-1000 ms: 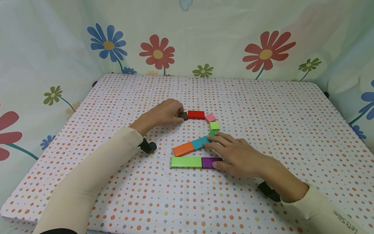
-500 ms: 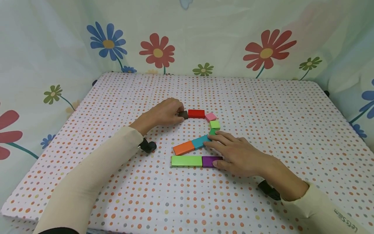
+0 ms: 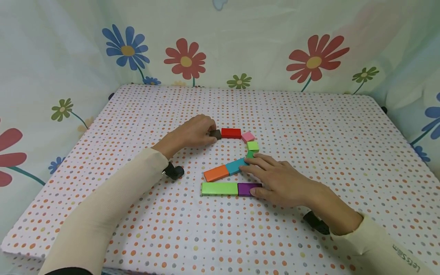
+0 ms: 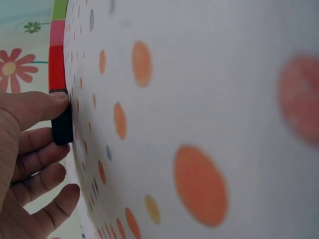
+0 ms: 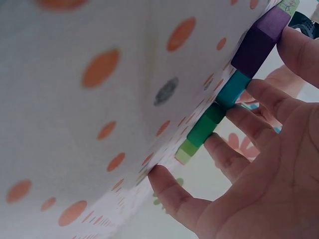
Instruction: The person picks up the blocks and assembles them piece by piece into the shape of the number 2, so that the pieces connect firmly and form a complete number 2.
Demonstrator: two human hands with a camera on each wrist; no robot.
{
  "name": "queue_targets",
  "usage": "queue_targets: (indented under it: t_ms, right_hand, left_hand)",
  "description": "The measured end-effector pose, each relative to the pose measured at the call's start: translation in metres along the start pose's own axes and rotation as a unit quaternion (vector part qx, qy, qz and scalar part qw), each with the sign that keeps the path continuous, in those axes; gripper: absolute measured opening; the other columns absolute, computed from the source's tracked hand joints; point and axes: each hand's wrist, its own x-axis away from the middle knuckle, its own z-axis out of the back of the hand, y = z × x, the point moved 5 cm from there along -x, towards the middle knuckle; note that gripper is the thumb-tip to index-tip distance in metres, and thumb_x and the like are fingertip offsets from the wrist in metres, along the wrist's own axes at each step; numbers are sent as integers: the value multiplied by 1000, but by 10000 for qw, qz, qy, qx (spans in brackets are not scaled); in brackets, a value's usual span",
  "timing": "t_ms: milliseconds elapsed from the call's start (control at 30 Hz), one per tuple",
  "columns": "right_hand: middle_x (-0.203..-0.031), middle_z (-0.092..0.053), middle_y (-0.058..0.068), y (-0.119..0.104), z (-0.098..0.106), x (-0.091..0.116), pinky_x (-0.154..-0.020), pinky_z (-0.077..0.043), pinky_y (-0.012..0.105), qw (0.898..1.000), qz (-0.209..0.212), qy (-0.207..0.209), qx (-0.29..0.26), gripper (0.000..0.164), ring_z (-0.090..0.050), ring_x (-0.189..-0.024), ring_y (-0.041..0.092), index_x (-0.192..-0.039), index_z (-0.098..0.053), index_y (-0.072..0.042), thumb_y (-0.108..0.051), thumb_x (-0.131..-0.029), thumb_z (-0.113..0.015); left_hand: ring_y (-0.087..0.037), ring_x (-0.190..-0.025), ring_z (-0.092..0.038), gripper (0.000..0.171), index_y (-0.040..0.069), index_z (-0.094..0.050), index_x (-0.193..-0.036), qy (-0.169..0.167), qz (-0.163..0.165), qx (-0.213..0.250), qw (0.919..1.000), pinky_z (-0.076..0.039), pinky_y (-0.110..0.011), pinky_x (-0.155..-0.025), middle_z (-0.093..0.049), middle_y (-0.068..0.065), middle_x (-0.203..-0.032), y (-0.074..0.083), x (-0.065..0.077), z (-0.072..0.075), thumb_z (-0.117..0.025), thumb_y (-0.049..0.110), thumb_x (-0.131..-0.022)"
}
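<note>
My left hand point(image 3: 194, 131) pinches a small black block point(image 4: 62, 119) at the left end of a curved row, its thumb on the near side. The black block lines up with a red block point(image 3: 231, 133). From there a pink block point(image 3: 248, 136), a light green cube point(image 3: 252, 146), a darker green block point(image 5: 205, 123), a blue block point(image 3: 235, 166) and an orange block point(image 3: 215, 173) curve round. Nearer lies a long light green block point(image 3: 219, 189) end to end with a purple block point(image 3: 245, 189). My right hand point(image 3: 280, 181) has spread fingers at the green and blue blocks, thumb on the purple one.
A dotted white cloth covers the table point(image 3: 165, 229). Behind it and along both sides hangs a flowered curtain point(image 3: 247, 46). Black wrist straps with cameras sit under both wrists, close over the cloth.
</note>
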Motion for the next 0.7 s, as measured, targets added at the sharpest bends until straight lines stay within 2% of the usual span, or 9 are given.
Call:
queue_targets:
  t_ms: [533,700]
  right_hand:
    - [-164,-32,4,1,2,0,-101,-37,70,10000,21,-17,-13,64,-20,-153,33,-155,-41,-25,-39,-98,-65]
    - [-164,-32,4,1,2,-1,-102,-38,69,10000,44,-26,5,64,-20,-153,33,-155,-41,-25,-39,-98,-66]
  left_hand:
    - [-20,-90,-54,29,2,-69,-114,45,161,1,9999,-47,-31,-77,-65,-6,-103,3,0,1,-72,22,-94]
    - [-21,-91,-54,30,2,-69,-114,-3,244,35,9997,-46,-32,-78,-64,-7,-102,3,0,1,-72,23,-94]
